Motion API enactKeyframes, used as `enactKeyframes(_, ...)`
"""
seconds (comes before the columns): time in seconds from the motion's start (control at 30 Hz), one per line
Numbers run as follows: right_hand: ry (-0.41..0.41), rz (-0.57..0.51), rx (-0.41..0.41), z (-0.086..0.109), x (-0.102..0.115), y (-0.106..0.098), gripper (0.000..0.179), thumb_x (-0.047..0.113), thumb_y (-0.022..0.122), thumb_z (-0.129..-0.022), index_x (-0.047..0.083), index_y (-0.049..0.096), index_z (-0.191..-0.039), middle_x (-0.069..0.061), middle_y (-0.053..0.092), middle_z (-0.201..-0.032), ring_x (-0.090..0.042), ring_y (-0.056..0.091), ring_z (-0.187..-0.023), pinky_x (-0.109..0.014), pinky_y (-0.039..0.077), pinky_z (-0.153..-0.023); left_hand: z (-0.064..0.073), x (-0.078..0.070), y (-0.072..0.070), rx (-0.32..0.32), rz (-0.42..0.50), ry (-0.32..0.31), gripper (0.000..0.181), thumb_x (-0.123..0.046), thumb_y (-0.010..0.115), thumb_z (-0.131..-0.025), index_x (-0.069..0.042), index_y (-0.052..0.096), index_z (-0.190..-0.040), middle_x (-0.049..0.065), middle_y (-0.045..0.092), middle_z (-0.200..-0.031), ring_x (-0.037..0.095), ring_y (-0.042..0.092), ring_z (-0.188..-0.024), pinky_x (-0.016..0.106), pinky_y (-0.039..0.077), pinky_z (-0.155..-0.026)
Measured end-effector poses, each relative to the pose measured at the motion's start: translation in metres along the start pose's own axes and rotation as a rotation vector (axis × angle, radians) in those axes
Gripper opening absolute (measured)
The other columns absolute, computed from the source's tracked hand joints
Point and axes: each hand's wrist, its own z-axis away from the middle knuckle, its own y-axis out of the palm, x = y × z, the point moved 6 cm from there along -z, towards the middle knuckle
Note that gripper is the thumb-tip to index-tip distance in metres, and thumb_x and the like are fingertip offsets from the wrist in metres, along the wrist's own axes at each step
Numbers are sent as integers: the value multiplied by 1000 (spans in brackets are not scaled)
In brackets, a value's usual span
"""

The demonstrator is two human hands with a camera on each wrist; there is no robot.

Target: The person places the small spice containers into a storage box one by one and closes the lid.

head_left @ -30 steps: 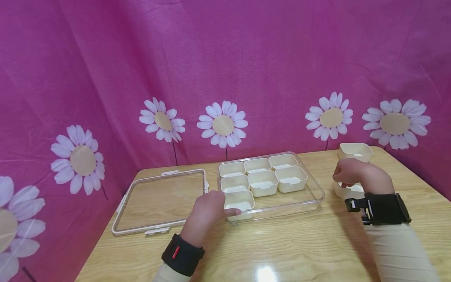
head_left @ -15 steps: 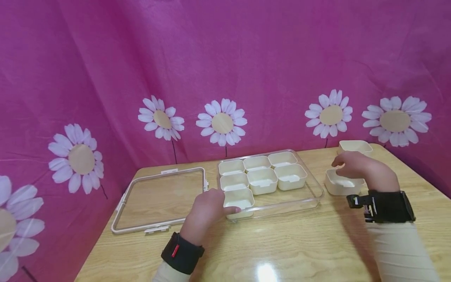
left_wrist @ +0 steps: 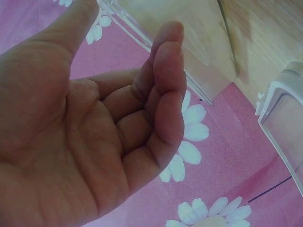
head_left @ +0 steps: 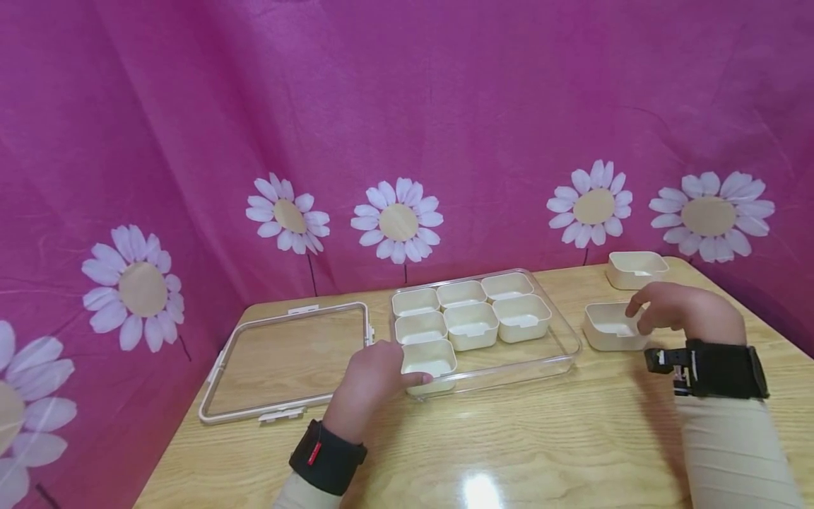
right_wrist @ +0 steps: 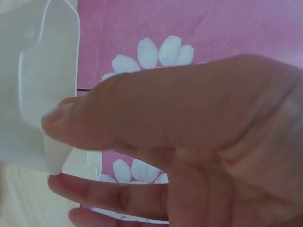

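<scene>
My left hand [head_left: 372, 378] rests at the near left corner of a clear shallow box [head_left: 509, 380], its thumb reaching over a cream cup [head_left: 432, 353] there. In the left wrist view, its fingers [left_wrist: 168, 71] are loosely bent and the palm is bare. At the right, my right hand [head_left: 689, 311] pinches the right side of a loose cream cup [head_left: 613, 343] standing on the table. Its thumb overlaps that cup's wall [right_wrist: 33, 142] in the right wrist view, with the other fingers stretched out below. Part of the index finger is hidden behind the thumb.
Several more cream cups [head_left: 470, 336] stand in rows inside the clear box. Another loose cup [head_left: 638, 281] is at the table's far right. A clear lid with a cream frame [head_left: 254, 413] lies on the left. Behind the table [head_left: 553, 438] hangs a pink flowered cloth [head_left: 483, 127].
The right hand has opened from its curled shape over the loose cup and shifted right to that cup's right side. The cup sits slightly further left. The left hand has stayed in place.
</scene>
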Motion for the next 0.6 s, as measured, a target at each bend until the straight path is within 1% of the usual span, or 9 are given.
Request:
enactKeyframes(0.13,29,-18,8,0,-1,2,52,12,70,-84,-8,55,-130,-36,52,-124,-49,52,-104,-56,49,-85,0,0,0,2,15,-3,54,-56,80,-81,-4,63,-80,5,54,-71,17,49,-62,32,42,-58)
enactKeyframes(0.3,69,-31,21,-2,-2,3,62,14,74,-84,-10,49,-135,-35,57,-124,-53,54,-108,-60,48,-84,1,-1,0,-1,12,-2,54,-55,80,-81,-4,63,-80,4,53,-71,17,48,-62,31,39,-57)
enactKeyframes(0.47,77,-26,36,-7,0,5,66,19,76,-84,-13,47,-134,-31,63,-118,-53,55,-109,-59,48,-84,0,-1,0,-15,-6,10,55,-56,80,-81,-4,62,-79,4,53,-71,16,48,-62,31,39,-57)
enactKeyframes(0.6,61,-1,41,-13,2,7,69,22,79,-85,-15,46,-132,-35,57,-121,-54,54,-107,-60,48,-85,0,0,0,-13,-7,8,55,-56,80,-81,-3,64,-81,5,55,-72,17,49,-63,32,41,-57)
